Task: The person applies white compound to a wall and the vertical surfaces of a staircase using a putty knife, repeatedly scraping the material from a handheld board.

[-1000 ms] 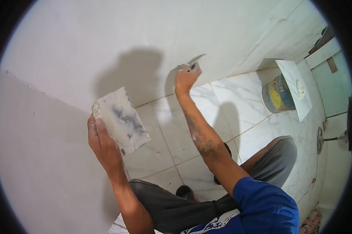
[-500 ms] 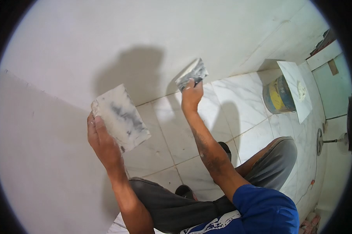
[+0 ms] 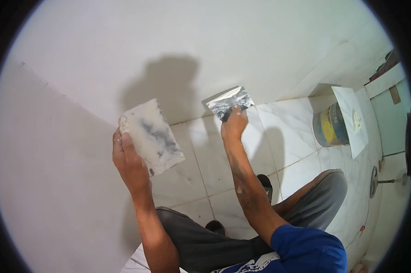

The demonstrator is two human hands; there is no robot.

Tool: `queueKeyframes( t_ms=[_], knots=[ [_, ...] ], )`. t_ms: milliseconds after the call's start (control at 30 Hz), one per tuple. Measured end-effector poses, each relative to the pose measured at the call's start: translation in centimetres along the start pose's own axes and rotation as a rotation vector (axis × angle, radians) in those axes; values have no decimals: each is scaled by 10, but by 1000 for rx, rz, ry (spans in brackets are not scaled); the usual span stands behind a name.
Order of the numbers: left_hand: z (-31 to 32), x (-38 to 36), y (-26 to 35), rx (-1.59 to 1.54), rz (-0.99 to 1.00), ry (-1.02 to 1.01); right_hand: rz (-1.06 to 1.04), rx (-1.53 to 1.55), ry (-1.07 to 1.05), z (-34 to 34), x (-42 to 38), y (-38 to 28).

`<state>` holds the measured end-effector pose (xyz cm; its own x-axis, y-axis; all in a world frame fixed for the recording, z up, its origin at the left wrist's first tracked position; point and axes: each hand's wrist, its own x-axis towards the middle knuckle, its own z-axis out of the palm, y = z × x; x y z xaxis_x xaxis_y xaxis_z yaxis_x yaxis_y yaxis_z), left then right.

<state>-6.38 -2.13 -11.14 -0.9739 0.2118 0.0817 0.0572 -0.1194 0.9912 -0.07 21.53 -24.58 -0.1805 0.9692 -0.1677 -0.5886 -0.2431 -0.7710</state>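
Observation:
My left hand (image 3: pixel 131 157) is closed on the near left edge of a rectangular plate (image 3: pixel 153 134), which is smeared with off-white putty with grey patches showing through. A thicker lump of putty sits along the edge by my fingers. To its right, my right hand (image 3: pixel 235 125) grips a wide putty knife (image 3: pixel 233 101) by its dark handle. The blade, streaked with putty, lies at or close to the bottom of the white wall (image 3: pixel 260 50); whether it touches cannot be made out.
A grey-and-yellow bucket (image 3: pixel 329 126) stands on the marble-look floor tiles (image 3: pixel 219 168) at the right, a white board (image 3: pixel 351 119) with a putty dab resting against its mouth. Farther right are a round metal object on a rod (image 3: pixel 374 181) and a thin cord (image 3: pixel 362 228). My bent knees are below.
My right hand has turned the putty knife, so more of its shiny blade faces me. The whole view has shifted slightly; my left hand keeps its hold on the plate.

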Motion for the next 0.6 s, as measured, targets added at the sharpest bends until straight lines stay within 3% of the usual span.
queueKeyframes(
  t_ms=[167, 400, 433, 500, 600],
  knots=[
    [-6, 3, -12, -155, -99, -50, 164, 200, -314, 1, -34, -54],
    [12, -4, -14, -311, -346, -100, 104, 124, -716, 37, -85, -118],
    [15, -6, -16, -325, -362, -87, 66, 20, -710, 42, -93, -125],
    [19, -6, -28, -456, -430, -150, -41, -596, -691, 42, -98, -145],
    [20, 4, -30, -622, -463, -253, -373, -948, -1103, 68, -110, -171]
  ],
)
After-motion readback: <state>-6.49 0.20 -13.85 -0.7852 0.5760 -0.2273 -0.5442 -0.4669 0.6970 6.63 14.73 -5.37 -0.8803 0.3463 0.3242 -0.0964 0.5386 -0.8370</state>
